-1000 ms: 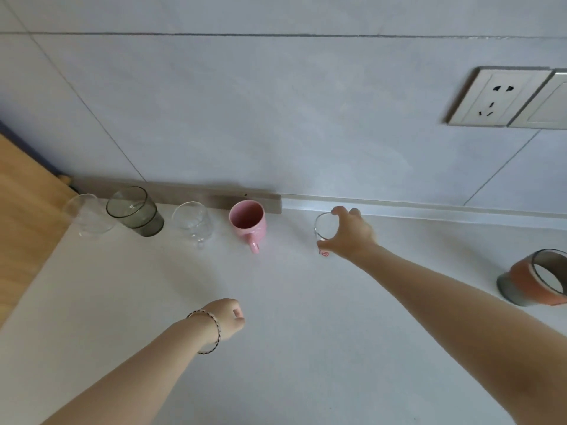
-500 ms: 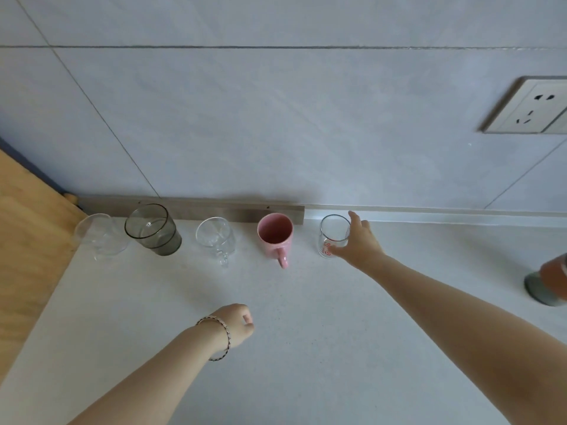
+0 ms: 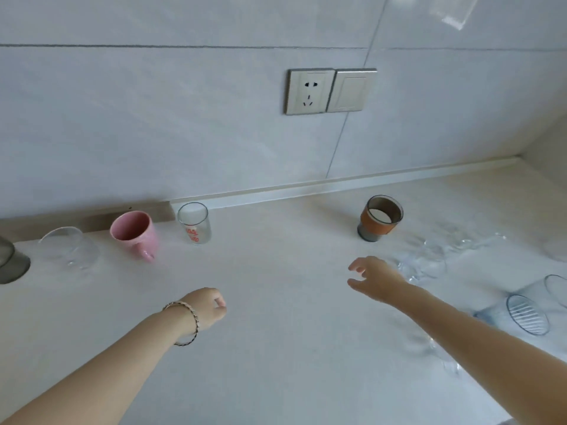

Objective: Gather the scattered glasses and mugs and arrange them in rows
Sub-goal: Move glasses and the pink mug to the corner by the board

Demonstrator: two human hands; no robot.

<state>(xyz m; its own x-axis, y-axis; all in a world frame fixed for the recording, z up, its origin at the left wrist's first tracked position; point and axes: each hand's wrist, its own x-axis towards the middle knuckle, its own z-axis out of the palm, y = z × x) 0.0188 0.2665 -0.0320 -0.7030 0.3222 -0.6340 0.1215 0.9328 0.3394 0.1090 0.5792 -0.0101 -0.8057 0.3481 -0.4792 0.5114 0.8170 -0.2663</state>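
Glassware is seen lined up along the back edge of the pale counter [image 3: 276,348], against the tiled wall [image 3: 153,124]: at the far left a grey tumbler [image 3: 10,260] is cut off by the frame edge, next to it a clear round glass [image 3: 69,248] is placed, then a pink mug [image 3: 135,233] with its handle turned toward the viewer, then a small clear glass [image 3: 194,222] marked with red print. Well apart to the right, a cup with an orange sleeve [image 3: 380,217] is set upright on its own. Several clear glasses [image 3: 426,262] are scattered further right, blurred and hard to separate, and two ribbed bluish glasses [image 3: 526,314] are seen near the right edge. The right hand [image 3: 372,279] is held above the counter between the row and the scattered pieces, its fingers spread and empty, nothing being gripped. The left hand [image 3: 205,308], with a braided bracelet [image 3: 187,323] worn at the wrist, is curled into a loose fist over the counter, and nothing is seen held in it. A power socket [image 3: 310,91] and a switch [image 3: 351,89] are mounted on the wall.
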